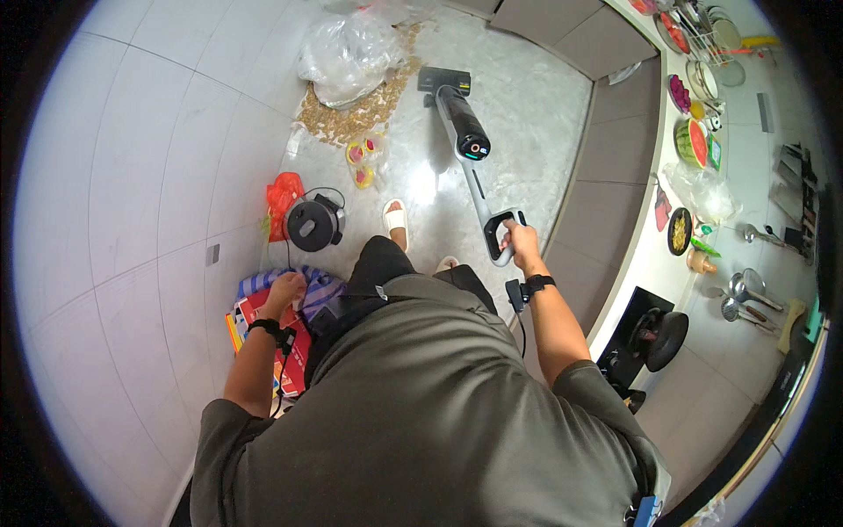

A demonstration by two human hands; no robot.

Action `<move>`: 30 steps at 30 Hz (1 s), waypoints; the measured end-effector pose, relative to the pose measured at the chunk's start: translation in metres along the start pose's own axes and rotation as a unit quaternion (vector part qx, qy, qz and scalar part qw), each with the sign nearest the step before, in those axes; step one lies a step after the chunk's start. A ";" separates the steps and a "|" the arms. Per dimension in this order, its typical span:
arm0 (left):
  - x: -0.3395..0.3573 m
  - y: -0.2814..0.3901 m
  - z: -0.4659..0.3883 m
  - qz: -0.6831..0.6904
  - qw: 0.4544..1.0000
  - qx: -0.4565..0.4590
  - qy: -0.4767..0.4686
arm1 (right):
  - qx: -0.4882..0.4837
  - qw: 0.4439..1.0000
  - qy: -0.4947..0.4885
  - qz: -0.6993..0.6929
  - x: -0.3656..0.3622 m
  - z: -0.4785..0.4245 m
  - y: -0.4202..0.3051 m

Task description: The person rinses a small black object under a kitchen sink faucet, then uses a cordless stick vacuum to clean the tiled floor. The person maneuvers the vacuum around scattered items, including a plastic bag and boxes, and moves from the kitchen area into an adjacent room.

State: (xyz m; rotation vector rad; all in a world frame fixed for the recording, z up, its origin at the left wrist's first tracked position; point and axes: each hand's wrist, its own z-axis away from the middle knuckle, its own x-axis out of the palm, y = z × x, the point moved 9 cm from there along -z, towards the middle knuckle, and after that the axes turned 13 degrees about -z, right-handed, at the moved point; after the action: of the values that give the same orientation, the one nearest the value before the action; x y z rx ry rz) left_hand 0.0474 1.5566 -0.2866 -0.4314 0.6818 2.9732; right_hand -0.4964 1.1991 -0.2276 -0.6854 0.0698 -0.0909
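Observation:
My right hand is closed around the loop handle of a grey and black upright floor cleaner. Its wide head rests on the grey floor, ahead and to the right of my feet. My left hand hangs at my left side, over a blue and white striped cloth; its fingers look curled, but whether they hold anything is unclear. A black strap with a small device is on each wrist.
Brown pieces lie around a clear plastic bag by the left wall. Nearby are yellow and pink packets, a black-lidded appliance and a red bag. Along the right, a counter holds food, dishes and a pan.

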 end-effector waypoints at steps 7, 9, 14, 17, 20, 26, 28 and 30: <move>0.037 -0.034 0.030 0.016 0.999 -0.040 -0.021 | 0.043 0.994 0.013 0.103 -0.091 0.084 0.068; 0.057 -0.024 0.031 -0.020 1.000 -0.011 0.000 | 0.034 0.980 0.013 0.194 -0.135 0.120 0.082; 0.101 -0.003 0.028 -0.160 0.986 0.038 -0.021 | 0.002 0.911 0.029 0.412 -0.185 0.220 0.058; 0.116 0.014 0.039 -0.146 0.988 0.043 -0.012 | 0.003 0.902 0.025 0.431 -0.202 0.228 0.068; 0.124 0.018 0.066 -0.096 0.994 0.040 0.022 | 0.012 0.909 0.005 0.416 -0.200 0.221 0.067; 0.127 -0.030 0.132 -0.059 0.994 0.075 0.048 | 0.049 0.996 -0.005 -0.078 -0.184 0.150 0.110; 0.119 -0.052 0.155 -0.073 0.993 0.074 0.062 | 0.058 0.982 -0.026 -0.177 -0.159 0.123 0.121; 0.113 -0.078 0.181 -0.058 0.993 0.079 0.067 | 0.069 0.971 -0.048 -0.224 -0.124 0.108 0.127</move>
State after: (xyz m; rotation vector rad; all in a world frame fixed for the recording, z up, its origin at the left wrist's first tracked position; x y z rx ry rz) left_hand -0.0976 1.7053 -0.1948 -0.6385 0.8651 2.7760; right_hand -0.6017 1.3780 -0.2205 -0.5547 -0.1857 -0.4917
